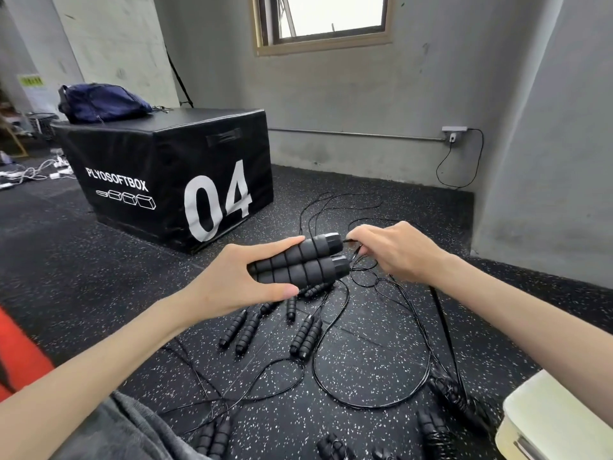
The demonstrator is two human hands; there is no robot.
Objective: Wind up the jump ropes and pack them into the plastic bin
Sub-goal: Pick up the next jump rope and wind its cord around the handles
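Down at the lower right corner, the plastic bin (544, 416) was cut off by the frame, pale with a whitish lid; its inside could not be seen.

Going left to right: a red mat (20, 346) edged the left border. A black plyo soft box (159, 180) marked "04" stood on the speckled rubber floor (83, 260), carrying a dark blue bag (102, 102). In front of it the left hand (232, 277) gripped a pair of jump rope handles (298, 263), two ribbed foam grips held side by side, thumb below and fingers over the top. Just beside their capped ends, the right hand (394, 250) pinched the thin black cord (351, 241) where it left the handles.

Beneath the hands, loose jump ropes (305, 336) lay on the floor, handles in pairs and cords looping in a tangle that was hard to sort one from another. More handles (215, 436) at the bottom edge were partly cut off, beside grey cloth (132, 433). Another bundled rope (454, 403) lay near the bin. A wall socket (452, 136) with a trailing cable sat on the far wall, right of a window (331, 14).
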